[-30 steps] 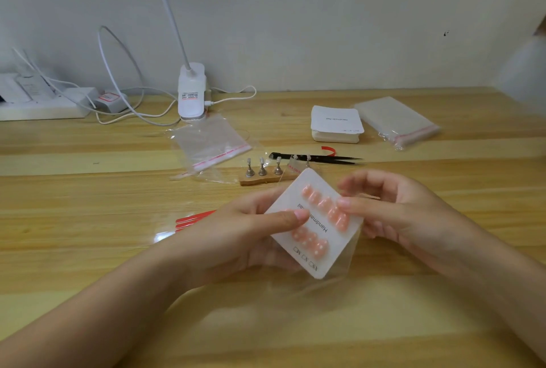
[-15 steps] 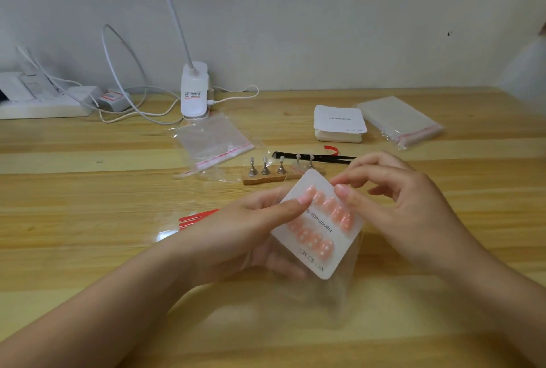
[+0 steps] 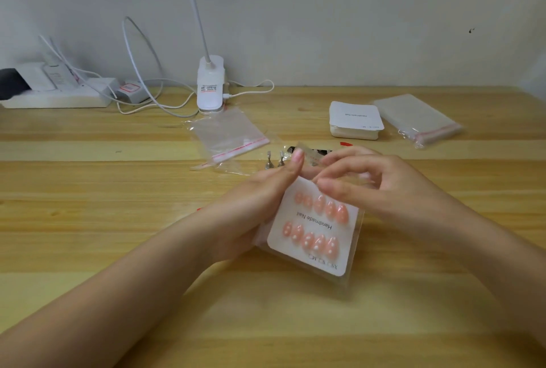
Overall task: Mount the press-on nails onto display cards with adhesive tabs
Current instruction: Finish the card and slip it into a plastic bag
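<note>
A white display card (image 3: 313,221) printed "Handmade Nail" carries two rows of pink press-on nails (image 3: 320,205) and sits inside a clear plastic sleeve (image 3: 353,264). My left hand (image 3: 260,199) grips the card's left edge, thumb raised along the top corner. My right hand (image 3: 369,184) hovers at the card's top edge with fingers curled, pinching the sleeve's clear flap; the motion is blurred. A stack of blank cards (image 3: 356,119) lies at the back right.
A pack of clear bags (image 3: 419,119) lies at the far right, a loose zip bag (image 3: 227,136) at centre back. Metal nail stands (image 3: 274,159) and black tweezers peek from behind my hands. A lamp base (image 3: 210,82), cables and a power strip (image 3: 56,93) line the wall.
The card has turned and dropped lower towards me. My left thumb slid up to the card's top corner, and my right hand moved onto the top edge of the sleeve.
</note>
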